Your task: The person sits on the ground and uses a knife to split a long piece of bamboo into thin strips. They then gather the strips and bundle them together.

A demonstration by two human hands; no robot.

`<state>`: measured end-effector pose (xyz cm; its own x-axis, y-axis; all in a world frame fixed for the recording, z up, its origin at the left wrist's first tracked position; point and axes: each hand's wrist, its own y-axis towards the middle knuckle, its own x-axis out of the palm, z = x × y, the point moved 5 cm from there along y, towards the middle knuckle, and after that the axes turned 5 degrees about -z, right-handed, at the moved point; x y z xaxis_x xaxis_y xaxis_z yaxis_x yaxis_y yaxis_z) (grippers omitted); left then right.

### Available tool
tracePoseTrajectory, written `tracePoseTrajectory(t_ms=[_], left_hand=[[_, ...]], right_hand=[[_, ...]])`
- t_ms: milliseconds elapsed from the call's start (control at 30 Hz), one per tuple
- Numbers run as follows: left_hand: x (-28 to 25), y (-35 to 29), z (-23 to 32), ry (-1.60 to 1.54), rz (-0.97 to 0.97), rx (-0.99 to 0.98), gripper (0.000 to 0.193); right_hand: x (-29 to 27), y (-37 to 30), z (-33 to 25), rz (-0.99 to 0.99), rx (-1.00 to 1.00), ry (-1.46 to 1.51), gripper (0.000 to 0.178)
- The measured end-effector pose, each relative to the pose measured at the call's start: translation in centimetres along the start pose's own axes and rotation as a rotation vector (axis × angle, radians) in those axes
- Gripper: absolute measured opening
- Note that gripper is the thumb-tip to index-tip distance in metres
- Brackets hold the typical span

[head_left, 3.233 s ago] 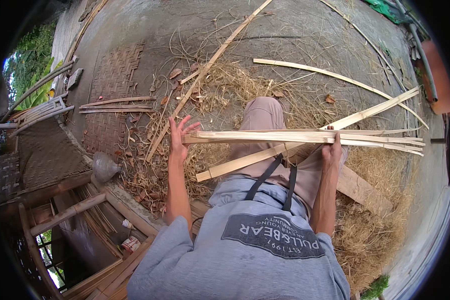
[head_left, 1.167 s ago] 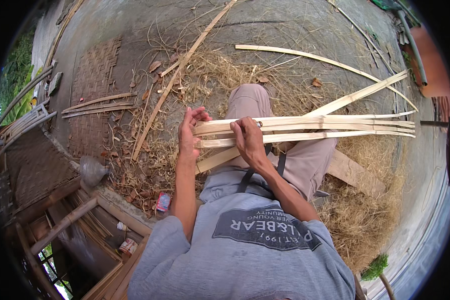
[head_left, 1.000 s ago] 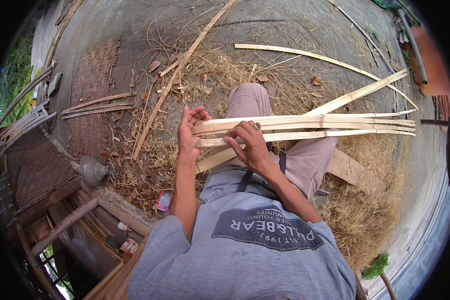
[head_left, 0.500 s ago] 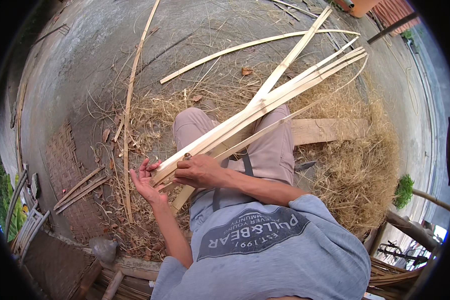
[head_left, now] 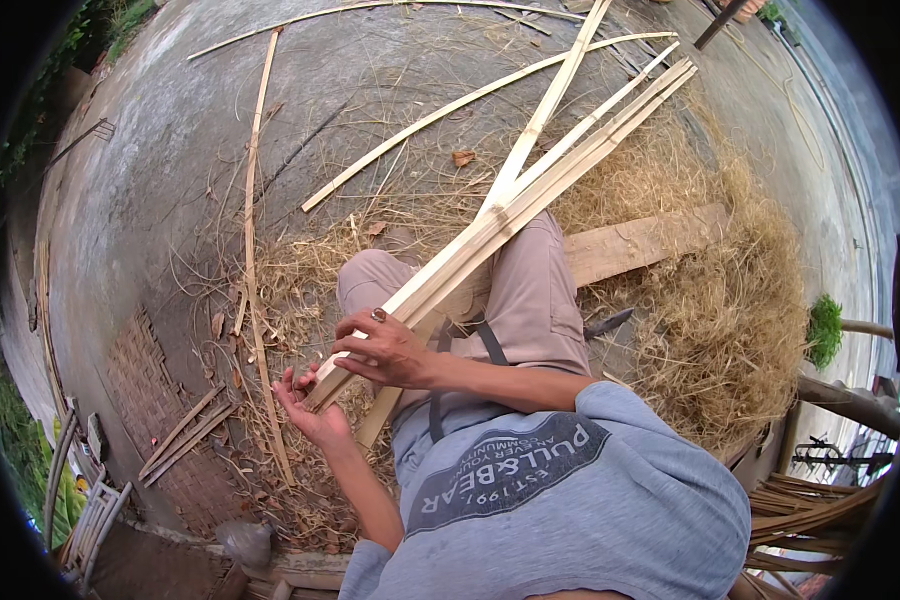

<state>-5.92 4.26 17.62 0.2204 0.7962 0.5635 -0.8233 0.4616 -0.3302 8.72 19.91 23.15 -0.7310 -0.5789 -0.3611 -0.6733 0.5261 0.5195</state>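
A bundle of long, pale bamboo strips (head_left: 475,240) lies slantwise across my lap, its far ends fanning out to the upper right. My right hand (head_left: 385,350) wraps over the top of the bundle close to its near end, with a ring on one finger. At that near end, my left hand (head_left: 312,408) cups the strip ends from below, its fingers bent up beside them. One wider strip (head_left: 545,105) splits off from the bundle toward the top. Beneath my hands, part of another flat strip (head_left: 378,415) shows next to my leg.
Loose bamboo strips (head_left: 253,200) lie on the concrete floor ahead and left. A heap of fine shavings (head_left: 710,330) spreads on the right around a wooden plank (head_left: 650,245). A dark blade (head_left: 608,323) lies by my right thigh. A woven mat (head_left: 160,410) is at left.
My right hand has moved from the bundle's near side to over its top. The separate thin strip now lies in with the others. My left fingers have curled in at the ends.
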Motion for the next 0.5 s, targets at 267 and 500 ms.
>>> tracePoseTrajectory(t_ms=[267,500], left_hand=[[1.4,-0.9,0.8,0.18,0.051,0.102,0.038],[2.4,-4.1,1.3,0.277,0.005,0.136,0.034]], right_hand=[[-10.8,-13.0,11.4,0.64,1.235,0.844,0.064],[-9.7,-9.1,15.3,0.873,0.91,1.192,0.054]])
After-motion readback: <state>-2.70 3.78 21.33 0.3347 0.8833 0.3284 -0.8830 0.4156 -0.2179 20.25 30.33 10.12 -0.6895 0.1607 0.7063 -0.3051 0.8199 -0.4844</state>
